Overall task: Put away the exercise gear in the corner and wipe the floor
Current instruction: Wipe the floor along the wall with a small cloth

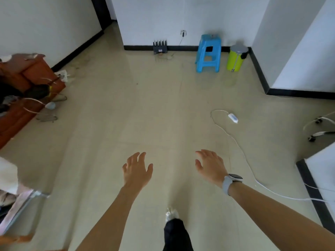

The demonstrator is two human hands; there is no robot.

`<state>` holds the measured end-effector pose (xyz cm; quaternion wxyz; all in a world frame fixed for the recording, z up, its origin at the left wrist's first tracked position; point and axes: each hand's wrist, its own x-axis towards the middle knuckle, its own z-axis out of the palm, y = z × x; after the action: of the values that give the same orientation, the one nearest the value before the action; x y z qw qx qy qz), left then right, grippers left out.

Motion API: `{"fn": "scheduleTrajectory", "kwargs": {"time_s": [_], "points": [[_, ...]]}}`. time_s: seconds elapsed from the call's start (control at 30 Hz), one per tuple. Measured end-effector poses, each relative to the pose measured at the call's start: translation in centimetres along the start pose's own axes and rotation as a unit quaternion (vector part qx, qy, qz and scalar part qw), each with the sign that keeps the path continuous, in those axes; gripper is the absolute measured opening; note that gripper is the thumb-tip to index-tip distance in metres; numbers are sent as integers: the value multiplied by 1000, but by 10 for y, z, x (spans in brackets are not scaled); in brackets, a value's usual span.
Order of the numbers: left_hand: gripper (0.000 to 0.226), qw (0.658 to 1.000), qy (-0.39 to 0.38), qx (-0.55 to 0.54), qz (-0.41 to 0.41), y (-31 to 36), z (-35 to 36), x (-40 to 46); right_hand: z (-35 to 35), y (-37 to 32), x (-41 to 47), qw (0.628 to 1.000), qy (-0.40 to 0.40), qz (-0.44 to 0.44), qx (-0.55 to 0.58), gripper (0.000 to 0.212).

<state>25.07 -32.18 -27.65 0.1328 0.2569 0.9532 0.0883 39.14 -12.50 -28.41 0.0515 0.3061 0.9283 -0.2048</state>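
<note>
My left hand (136, 168) and my right hand (210, 166) are stretched out in front of me over the beige tiled floor (145, 115), fingers spread and holding nothing. A grey watch sits on my right wrist. Below the hands, one leg in dark trousers and a light shoe (171, 214) stands on the floor. In the far corner stand a blue plastic stool (208, 53) and a lime-green cylinder with a grey lid (235, 57). No exercise gear can be told apart for sure.
A white power strip (233, 118) with a long white cable lies on the floor at right. A black router (160, 47) sits by the far wall. An orange-brown cabinet (23, 91) with clutter and wire hangers stands at left. Chair castors (315, 131) show at right.
</note>
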Motion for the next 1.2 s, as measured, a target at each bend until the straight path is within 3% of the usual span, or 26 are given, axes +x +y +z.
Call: {"fn": "scheduleTrajectory", "kwargs": {"time_s": [0.17, 0.33, 0.43, 0.6, 0.87, 1.0, 1.2], "points": [[52, 999, 34, -12, 14, 22, -65, 184, -75, -32, 161, 999, 37, -29, 11, 43], [50, 997, 29, -7, 78, 89, -87, 330, -128, 2, 282, 994, 105, 17, 20, 39], [48, 994, 8, -10, 113, 132, -75, 408, -138, 36, 362, 992, 109, 54, 29, 36], [45, 994, -35, -19, 97, 197, -63, 554, -160, 90, 519, 990, 88, 91, 61, 35], [41, 988, 60, -19, 138, 303, -158, 801, -269, 99, 773, 994, 86, 43, 57, 35], [42, 992, 35, -14, 117, 323, -152, 905, -290, 112, 882, 995, 84, 18, 53, 34], [43, 994, -3, -16, 113, 370, -150, 1100, -323, 142, 1077, 993, 75, 67, 58, 35]]}}
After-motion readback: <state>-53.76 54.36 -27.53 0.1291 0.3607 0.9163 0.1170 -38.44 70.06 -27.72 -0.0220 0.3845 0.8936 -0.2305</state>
